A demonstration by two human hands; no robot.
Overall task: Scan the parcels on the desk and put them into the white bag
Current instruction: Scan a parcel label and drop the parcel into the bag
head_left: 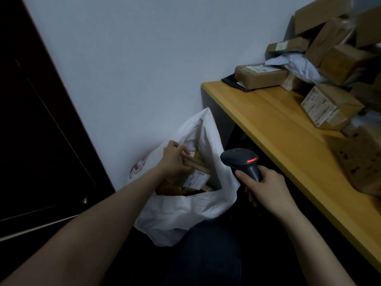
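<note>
The white bag (185, 213) stands open on the floor between the wall and the desk (278, 129), with several brown parcels inside. My left hand (174, 159) reaches into the bag's mouth and grips a flat brown parcel (198, 164) there. A labelled parcel (195, 179) lies just below it in the bag. My right hand (266, 188) holds a black barcode scanner (241, 161) by its handle, to the right of the bag; a red light glows on its head. More cardboard parcels (329, 108) are piled on the desk at the right.
A dark wooden door (41, 120) fills the left side. A plain wall stands behind the bag. A brown box (259, 75) rests on a black flat item (233, 80) at the desk's far corner. A speckled brown package (362, 159) lies near the desk's front edge.
</note>
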